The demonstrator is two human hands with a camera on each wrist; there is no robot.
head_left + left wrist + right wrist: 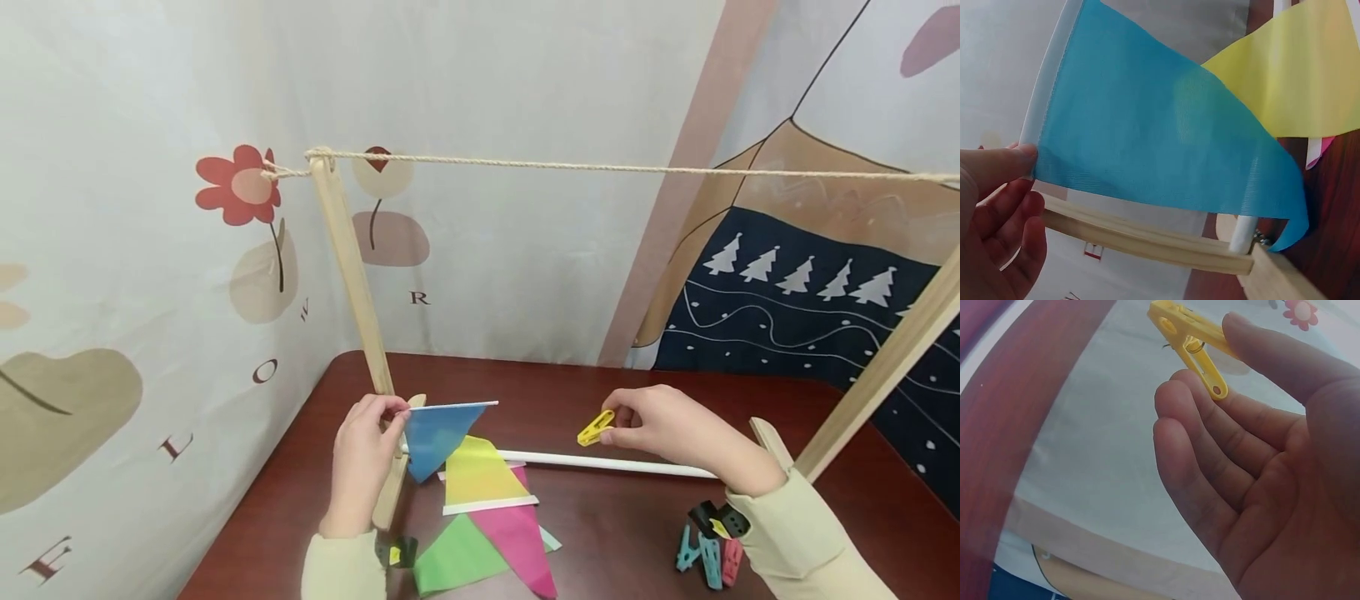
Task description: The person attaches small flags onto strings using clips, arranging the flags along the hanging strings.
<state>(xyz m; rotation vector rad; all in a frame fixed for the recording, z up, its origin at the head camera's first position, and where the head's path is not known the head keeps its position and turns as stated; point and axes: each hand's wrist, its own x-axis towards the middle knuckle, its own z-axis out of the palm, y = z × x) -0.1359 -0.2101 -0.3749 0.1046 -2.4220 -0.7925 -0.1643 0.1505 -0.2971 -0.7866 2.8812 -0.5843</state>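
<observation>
My left hand (365,454) pinches the end of the white top edge of a blue triangular pennant (442,433), between thumb and forefinger. In the left wrist view the blue pennant (1147,119) hangs from that white edge, its tip curled near the wooden foot. My right hand (660,429) holds a yellow clothespin (596,427) by its handle ends. In the right wrist view, thumb and fingers sit on the legs of the yellow clothespin (1191,344). Yellow (487,475), pink (517,533) and green (461,554) pennants lie overlapping on the table between the hands.
A rope (555,165) stretches between a left wooden post (351,271) and a right wooden post (885,367). A white bar (607,461) joins their feet low over the dark red table (285,517). Blue and red clothespins (710,560) lie beside the right wrist.
</observation>
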